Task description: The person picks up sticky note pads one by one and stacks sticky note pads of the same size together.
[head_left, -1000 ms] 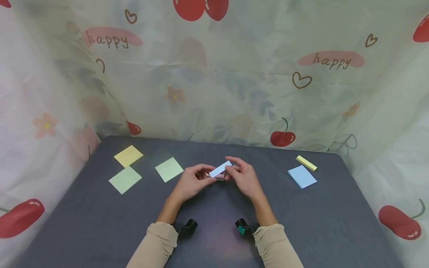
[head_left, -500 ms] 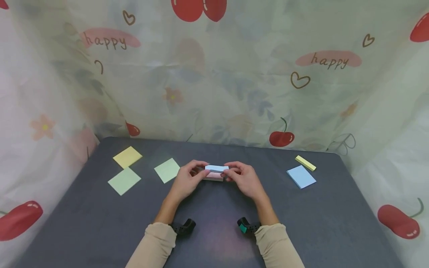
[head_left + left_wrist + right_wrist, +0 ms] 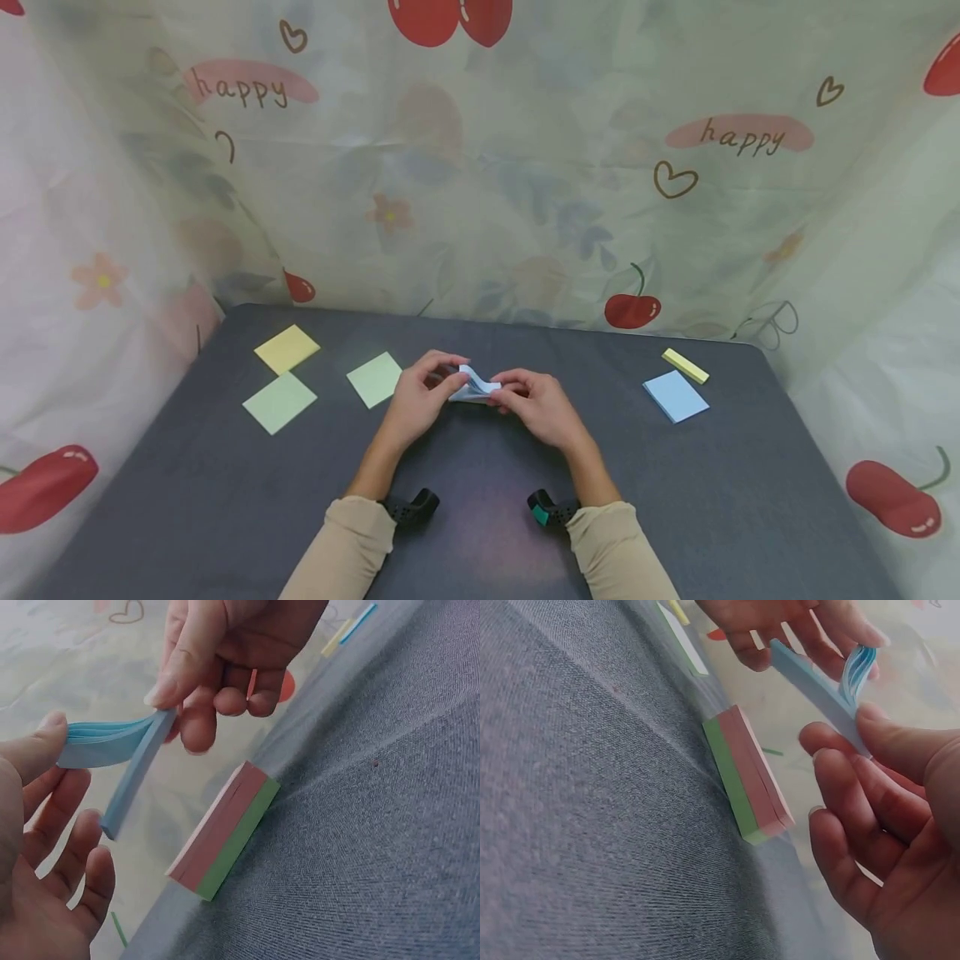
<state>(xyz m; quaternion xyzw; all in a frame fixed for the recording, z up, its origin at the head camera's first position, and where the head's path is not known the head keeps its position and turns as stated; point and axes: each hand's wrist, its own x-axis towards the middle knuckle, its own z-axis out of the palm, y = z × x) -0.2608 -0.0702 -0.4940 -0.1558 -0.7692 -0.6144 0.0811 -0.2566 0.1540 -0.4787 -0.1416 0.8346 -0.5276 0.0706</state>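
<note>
Between my two hands is a narrow pad of light blue sticky notes (image 3: pixel 136 784), held above the table. My left hand (image 3: pixel 422 395) pinches a fanned bunch of its sheets, bent up away from the rest. The other end of the pad is pinched between thumb and fingers of my right hand (image 3: pixel 542 405). Below the hands, a stack of pink and green sticky note pads (image 3: pixel 225 831) rests on the table; in the head view the hands and blue pad mostly hide it.
On the grey-covered table (image 3: pixel 480 533), a yellow square pad (image 3: pixel 288 349) and two pale green ones (image 3: pixel 280 403) (image 3: pixel 373 380) lie to the left. At right are a blue square pad (image 3: pixel 676 397) and a narrow yellow pad (image 3: pixel 686 365). A printed curtain (image 3: pixel 480 208) stands behind.
The blue pad has gone from slanted to level between both hands, and its sheets are now bent up at the left end. The left hand has shifted slightly left.
</note>
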